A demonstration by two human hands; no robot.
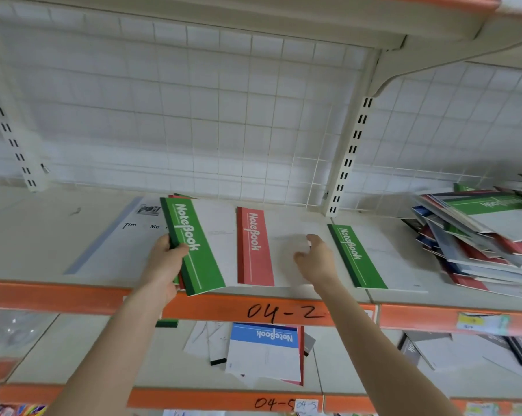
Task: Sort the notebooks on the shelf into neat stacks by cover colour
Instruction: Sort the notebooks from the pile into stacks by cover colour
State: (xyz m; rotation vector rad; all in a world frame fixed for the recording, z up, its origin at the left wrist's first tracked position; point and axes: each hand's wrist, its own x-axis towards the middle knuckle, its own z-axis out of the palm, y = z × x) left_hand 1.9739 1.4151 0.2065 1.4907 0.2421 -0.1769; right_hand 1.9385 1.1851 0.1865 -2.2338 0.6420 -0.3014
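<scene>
Sorting barely begun. Left of the red notebook (255,247), the left hand (166,259) gripped a green-topped bundle (193,244). The right hand (316,259) rested, fingers relaxed, on its white cover. Further right lay a lone green notebook (355,256) and an unsorted heap (478,235).

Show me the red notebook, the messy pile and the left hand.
Red notebook (255,247): head view, red spine band.
Messy pile (499,222): head view, top cover.
Left hand (165,261): head view, back of hand.

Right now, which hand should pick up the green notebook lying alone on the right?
Right. The right hand is just beside that green notebook and seems to hold nothing; the left hand is farther off and grips a green-topped stack.
</scene>
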